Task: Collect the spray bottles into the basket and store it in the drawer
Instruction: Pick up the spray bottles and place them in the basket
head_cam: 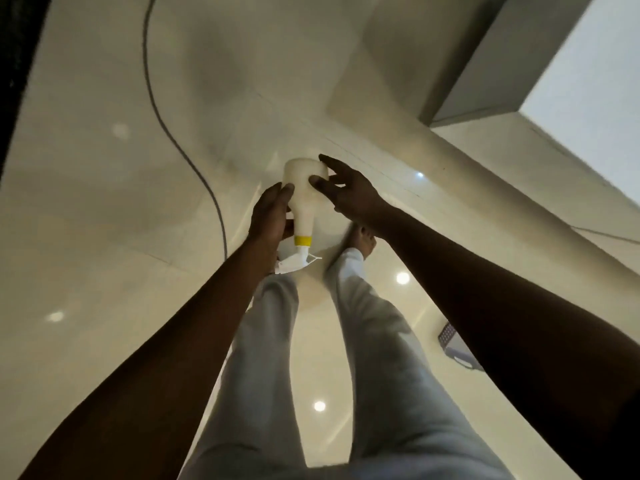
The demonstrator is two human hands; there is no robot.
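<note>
i see the left hand (272,216) wrapped around the side of a white spray bottle (302,192), holding it up in the air. the bottle is turned so its flat bottom points away and its top points back toward the legs. the right hand (349,192) is half open, with its fingers (320,183) spread and the tips touching the fat part of the bottle on the other side. so both hands are on the same bottle, one on each side.

the bottle has a yellow ring (303,240) at its neck. under the ring is the white spray head (294,262), with a thin little trigger sticking out to the right.

below the hands i see two legs in light grey pants (374,341) and a bare foot (362,239) on the shiny pale floor (104,202). small round lights shine back from the floor. a thin dark cord (166,133) curves across the floor on the left side. a grey box shape (485,64) sits up at the top right, well apart from the hands. a small dark thing (453,344) peeks out beside the right arm; i cannot tell what it is.
</note>
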